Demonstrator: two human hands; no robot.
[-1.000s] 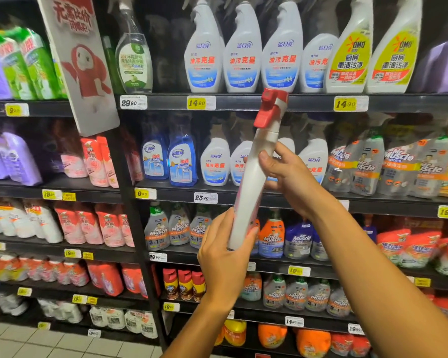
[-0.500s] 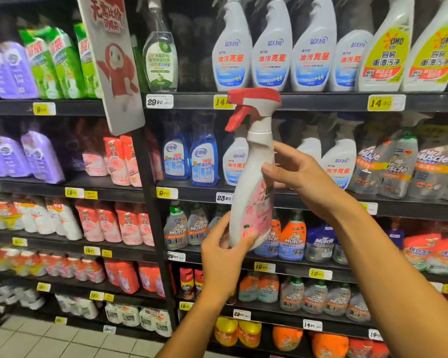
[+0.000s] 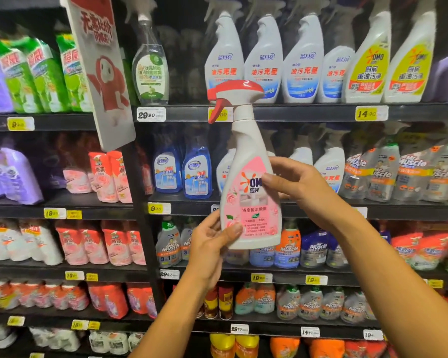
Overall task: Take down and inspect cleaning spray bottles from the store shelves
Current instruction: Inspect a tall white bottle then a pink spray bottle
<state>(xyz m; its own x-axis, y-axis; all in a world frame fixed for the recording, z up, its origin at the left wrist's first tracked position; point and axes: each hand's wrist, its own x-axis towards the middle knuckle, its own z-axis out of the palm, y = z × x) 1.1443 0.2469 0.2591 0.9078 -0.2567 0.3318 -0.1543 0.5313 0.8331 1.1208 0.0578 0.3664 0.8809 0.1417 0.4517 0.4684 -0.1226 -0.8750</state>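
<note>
Pink-labelled spray bottle (image 3: 248, 192), one, held by left hand (image 3: 210, 245) and right hand (image 3: 299, 183).

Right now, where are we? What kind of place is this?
This looks like a shop's cleaning-products aisle. Dark shelves hold rows of spray bottles, yellow price tags run along the edges, and a red-and-white promo sign hangs out. Both hands hold a pink OMO spray bottle.

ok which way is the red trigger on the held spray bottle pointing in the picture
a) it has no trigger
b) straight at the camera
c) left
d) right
c: the pink-labelled spray bottle is held upright by both hands, and its red trigger hangs off the left side of the spray head.
</note>
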